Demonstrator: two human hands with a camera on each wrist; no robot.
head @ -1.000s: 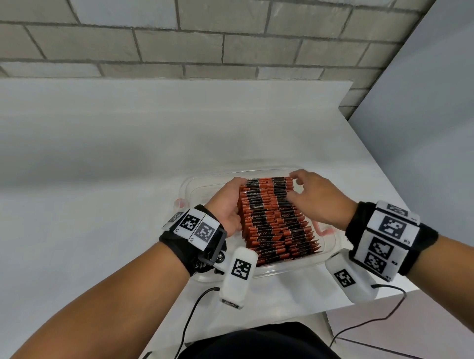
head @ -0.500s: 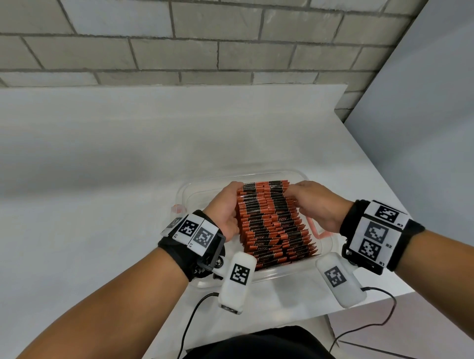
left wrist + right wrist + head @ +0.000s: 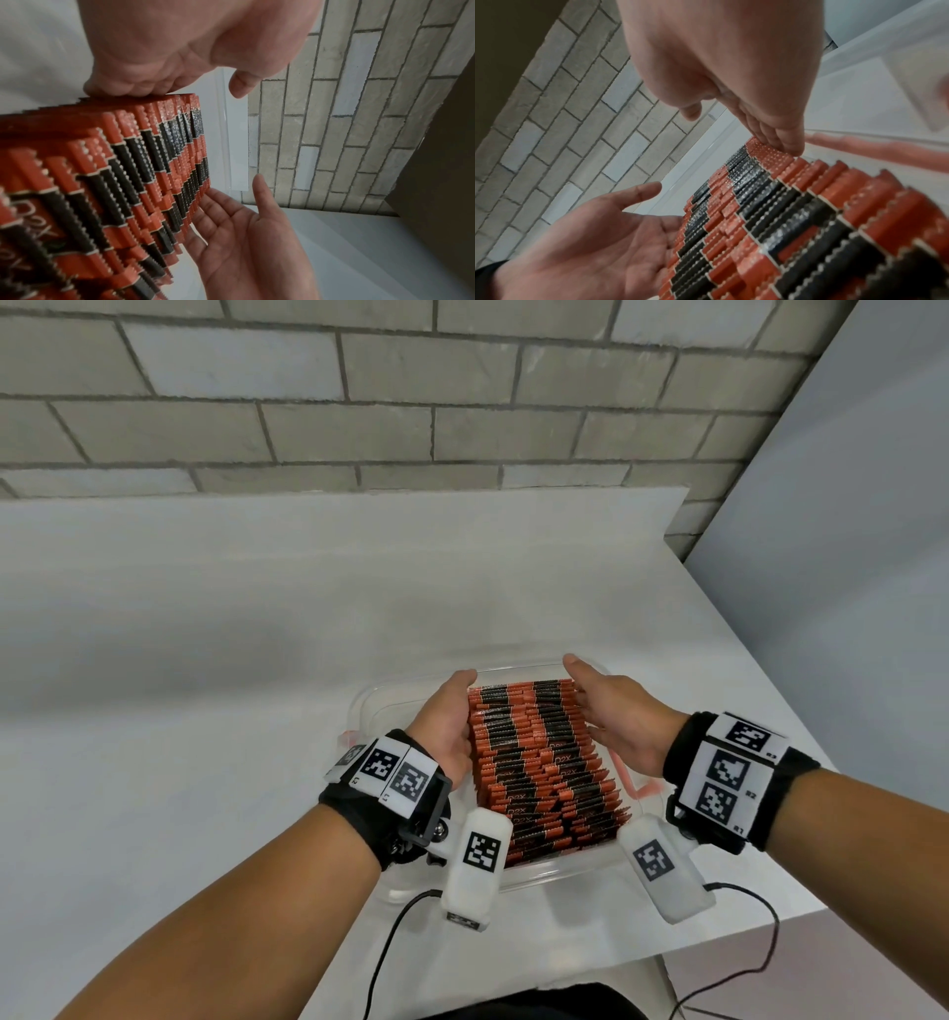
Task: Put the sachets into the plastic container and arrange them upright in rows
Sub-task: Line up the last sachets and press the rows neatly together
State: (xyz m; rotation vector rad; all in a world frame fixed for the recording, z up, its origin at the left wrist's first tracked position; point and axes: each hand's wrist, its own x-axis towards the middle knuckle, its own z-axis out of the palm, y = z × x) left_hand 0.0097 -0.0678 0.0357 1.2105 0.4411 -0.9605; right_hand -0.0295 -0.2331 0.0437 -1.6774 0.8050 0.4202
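On the white bench (image 3: pixel 205 711), near its front right corner, a clear plastic container (image 3: pixel 359 711) is seen, and a packed block of red-and-black sachets (image 3: pixel 539 752) is held inside it. The sachets are stood on edge with their serrated top edges pointing up; each one's flat face is turned toward the person, its width lying left to right, while the block's long axis is run from the near wall of the container toward the brick wall (image 3: pixel 359 403). The left hand (image 3: pixel 447 726) is laid flat against the left side of the block, fingers straight and pressed on the sachet edges. The right hand (image 3: pixel 616 716) is set likewise against the right side, palm inward, fingers extended and touching the edges, thumb raised apart. Nothing is gripped by either hand.
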